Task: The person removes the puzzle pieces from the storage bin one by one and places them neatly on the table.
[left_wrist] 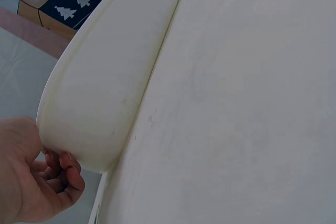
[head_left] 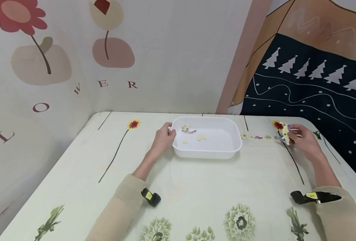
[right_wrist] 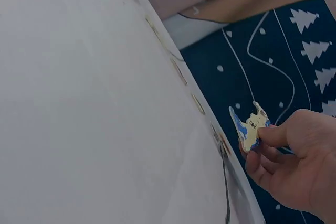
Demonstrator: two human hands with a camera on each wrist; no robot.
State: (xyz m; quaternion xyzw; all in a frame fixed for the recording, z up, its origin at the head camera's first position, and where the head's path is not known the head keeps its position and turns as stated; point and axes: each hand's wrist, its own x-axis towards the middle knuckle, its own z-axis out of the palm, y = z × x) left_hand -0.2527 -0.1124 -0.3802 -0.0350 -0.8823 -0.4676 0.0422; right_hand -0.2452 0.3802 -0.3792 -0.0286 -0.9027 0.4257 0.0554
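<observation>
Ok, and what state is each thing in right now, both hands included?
White plastic tub: upright, lidless.
Cutout pieces in the tub: loose, scattered.
Row of small cutout pieces: lying on the table, spaced apart.
Cream-and-blue cutout piece: raised off the table.
Left hand: gripping the tub's left rim.
Right hand: pinching the cream-and-blue piece.

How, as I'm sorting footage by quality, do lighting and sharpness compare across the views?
Head: brightest, fairly even, though the pieces in the tray show little detail; left wrist: dimmer, the table greyish, the left hand clear; right wrist: also dim, but blue and yellow on the held piece show.
</observation>
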